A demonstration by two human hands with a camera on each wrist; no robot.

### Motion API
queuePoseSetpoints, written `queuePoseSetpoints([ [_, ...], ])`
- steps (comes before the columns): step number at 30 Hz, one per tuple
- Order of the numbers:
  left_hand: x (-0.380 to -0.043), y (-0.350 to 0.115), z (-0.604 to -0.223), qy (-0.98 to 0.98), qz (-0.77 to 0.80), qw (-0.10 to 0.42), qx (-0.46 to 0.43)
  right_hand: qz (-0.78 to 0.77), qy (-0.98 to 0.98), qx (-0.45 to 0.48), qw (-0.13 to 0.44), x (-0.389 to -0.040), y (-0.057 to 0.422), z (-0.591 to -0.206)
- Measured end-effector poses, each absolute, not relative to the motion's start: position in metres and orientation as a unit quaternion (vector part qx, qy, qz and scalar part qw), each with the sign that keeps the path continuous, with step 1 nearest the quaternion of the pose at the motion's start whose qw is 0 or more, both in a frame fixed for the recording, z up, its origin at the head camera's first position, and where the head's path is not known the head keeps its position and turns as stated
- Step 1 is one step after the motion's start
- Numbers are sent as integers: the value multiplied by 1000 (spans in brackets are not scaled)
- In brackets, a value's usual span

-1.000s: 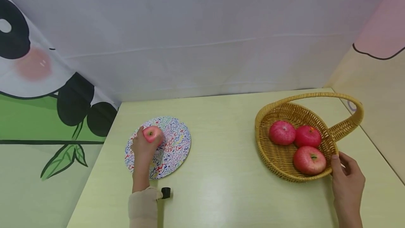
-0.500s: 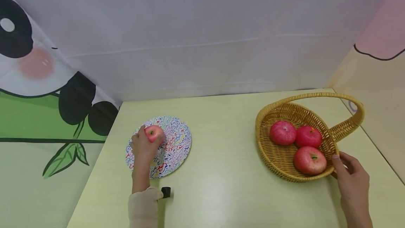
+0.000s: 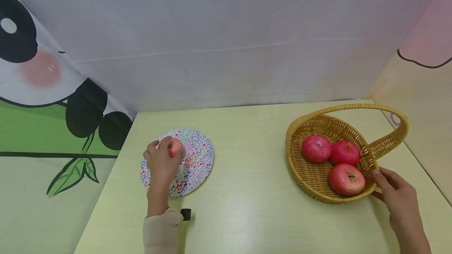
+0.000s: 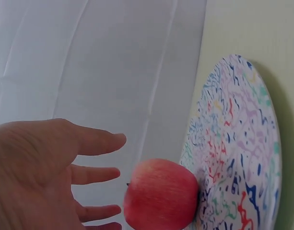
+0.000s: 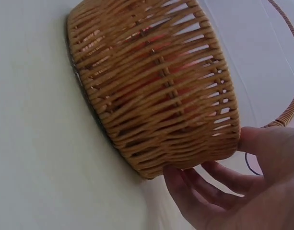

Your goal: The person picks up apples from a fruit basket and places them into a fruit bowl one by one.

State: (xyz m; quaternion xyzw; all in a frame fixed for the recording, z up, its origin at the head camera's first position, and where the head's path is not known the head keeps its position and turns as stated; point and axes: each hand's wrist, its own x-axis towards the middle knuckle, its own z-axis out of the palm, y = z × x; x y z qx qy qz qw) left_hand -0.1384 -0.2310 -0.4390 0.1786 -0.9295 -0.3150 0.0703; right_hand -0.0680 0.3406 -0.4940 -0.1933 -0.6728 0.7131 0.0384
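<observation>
My left hand (image 3: 163, 164) is over the patterned plate (image 3: 197, 164), close to a red apple (image 3: 175, 147). In the left wrist view its fingers stretch out beside the apple (image 4: 161, 194), which sits on the plate (image 4: 242, 158); a narrow gap shows between fingertips and fruit. On the right, my right hand (image 3: 402, 197) holds the near right edge of a wicker basket (image 3: 312, 181), thumb at the rim and fingers against the outer wall (image 5: 151, 115). Inside lie three fruits: two dark pink ones (image 3: 316, 148) and a larger red apple (image 3: 347, 179).
The basket's tall arched handle (image 3: 353, 107) leans out over its right side. A pale table (image 3: 243, 191) carries everything, backed by a whitish cloth (image 3: 226, 66). A small black piece (image 3: 185, 214) shows at the left sleeve.
My left fingers have loosened from the apple and lifted slightly; the apple stays on the plate. My right wrist has swung a little rightward, its fingertips still at the basket's rim.
</observation>
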Motion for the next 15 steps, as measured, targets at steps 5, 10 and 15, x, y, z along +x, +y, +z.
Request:
queuePoseSetpoints([
  [5, -138, -225, -429, -925, -343, 61, 155, 705, -691, -160, 2, -73, 351, -492],
  [10, -138, -217, -420, -921, -376, 46, 86, 709, -691, -142, -19, -74, 359, -492],
  [15, -137, -211, -415, -926, -378, 14, -16, 706, -693, -137, -47, -77, 364, -490],
])
